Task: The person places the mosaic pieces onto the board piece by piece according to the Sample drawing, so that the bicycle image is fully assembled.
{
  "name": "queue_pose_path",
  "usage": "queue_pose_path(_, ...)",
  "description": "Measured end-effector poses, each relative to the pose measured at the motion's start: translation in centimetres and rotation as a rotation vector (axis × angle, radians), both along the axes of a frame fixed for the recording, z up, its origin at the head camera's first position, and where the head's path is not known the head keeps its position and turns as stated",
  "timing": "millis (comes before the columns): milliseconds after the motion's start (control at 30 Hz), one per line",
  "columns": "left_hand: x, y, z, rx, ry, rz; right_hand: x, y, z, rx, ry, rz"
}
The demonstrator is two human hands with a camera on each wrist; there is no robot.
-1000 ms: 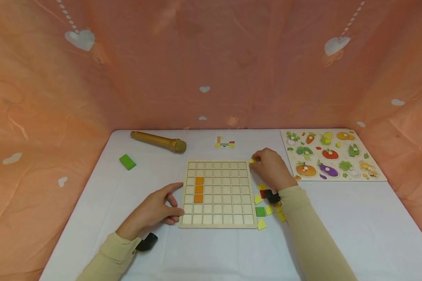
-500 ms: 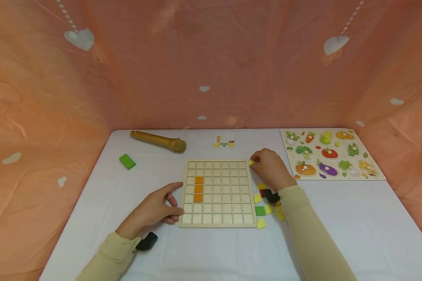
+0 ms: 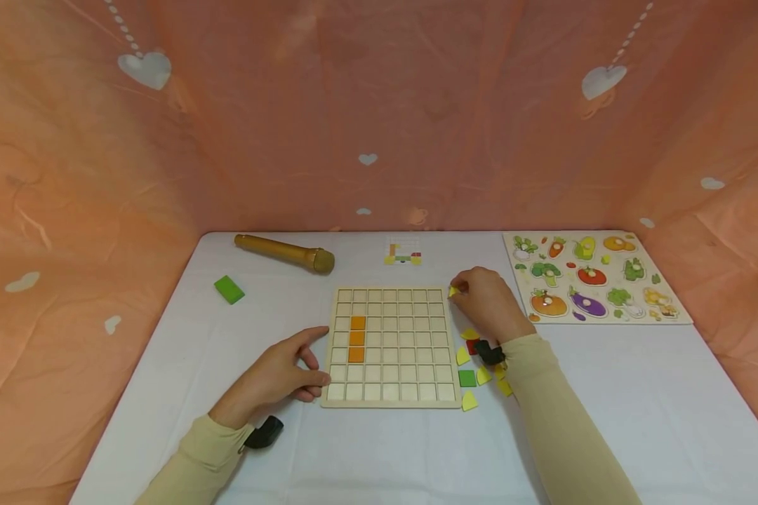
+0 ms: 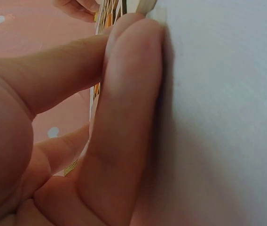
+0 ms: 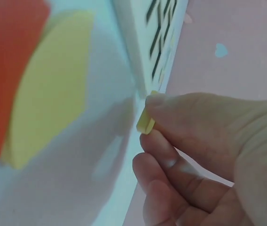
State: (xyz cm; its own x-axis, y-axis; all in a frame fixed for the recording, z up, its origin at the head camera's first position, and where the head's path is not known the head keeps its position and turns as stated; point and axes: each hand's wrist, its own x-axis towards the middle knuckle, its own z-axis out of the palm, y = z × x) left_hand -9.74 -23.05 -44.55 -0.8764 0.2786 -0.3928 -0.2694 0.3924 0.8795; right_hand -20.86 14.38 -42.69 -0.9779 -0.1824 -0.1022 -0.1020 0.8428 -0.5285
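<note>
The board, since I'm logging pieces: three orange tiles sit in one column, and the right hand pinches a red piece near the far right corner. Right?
Only the color is wrong: the piece is yellow, as the right wrist view shows. The right hand does pinch it near the board's far right corner, and three orange tiles sit in one column.

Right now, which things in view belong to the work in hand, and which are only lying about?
Likely in the work:
grid board
orange squares in it
loose tiles beside it
yellow piece in right hand
pattern card

Probably just lying about:
gold microphone
green block
vegetable puzzle board
</note>
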Motion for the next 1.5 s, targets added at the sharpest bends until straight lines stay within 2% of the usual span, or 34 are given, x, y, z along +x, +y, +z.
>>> queue_pose_path(167, 0.0, 0.0, 0.0, -0.001, -0.003, 0.001, 0.3, -0.9, 0.6, -0.037, -0.024, 0.007)
queue_pose_path(367, -0.2, 0.1, 0.0, -0.012, -0.007, 0.000, 1.1, -3.1, 0.7, -0.008, 0.002, 0.082)
queue_pose_path(867, -0.4, 0.2, -0.1, -0.019, -0.005, 0.002, 3.0, -10.8, 0.2, 0.020, 0.082, 0.282)
queue_pose_path(1500, -0.2, 0.0, -0.1, -0.024, -0.012, 0.010, 3.5, -12.4, -0.5, 0.034, 0.121, 0.324)
